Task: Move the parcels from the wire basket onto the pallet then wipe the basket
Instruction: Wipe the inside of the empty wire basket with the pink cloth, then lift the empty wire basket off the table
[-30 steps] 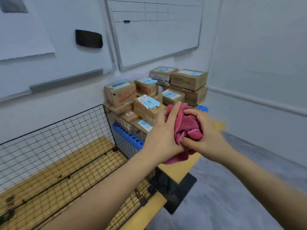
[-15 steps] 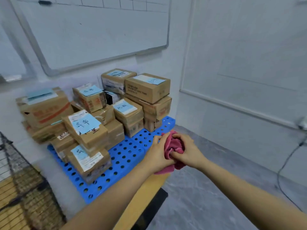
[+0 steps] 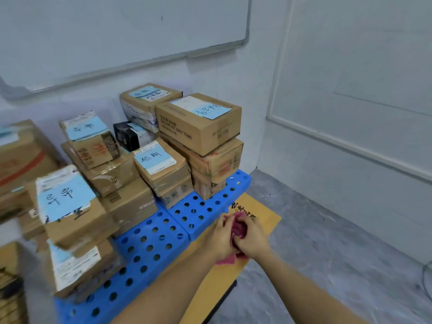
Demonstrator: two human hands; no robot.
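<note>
Several cardboard parcels [image 3: 198, 123] with light blue labels are stacked on the blue perforated pallet [image 3: 149, 246]. Both hands are pressed together around a crumpled red cloth [image 3: 238, 226] just off the pallet's front right corner. My left hand [image 3: 221, 237] grips the cloth from the left and my right hand [image 3: 252, 239] grips it from the right. Only a sliver of the wire basket [image 3: 9, 298] shows at the bottom left edge.
A yellow mat [image 3: 257, 213] lies on the grey floor [image 3: 327, 253] under my hands. A whiteboard [image 3: 117, 26] hangs on the wall behind the parcels. A white panelled wall [image 3: 362, 90] closes the right side, and a cable [image 3: 426, 274] lies at the far right.
The view has swung right, from the wire basket to the pallet. My hands, still bunching the red cloth, have come down to the pallet's front right corner.
</note>
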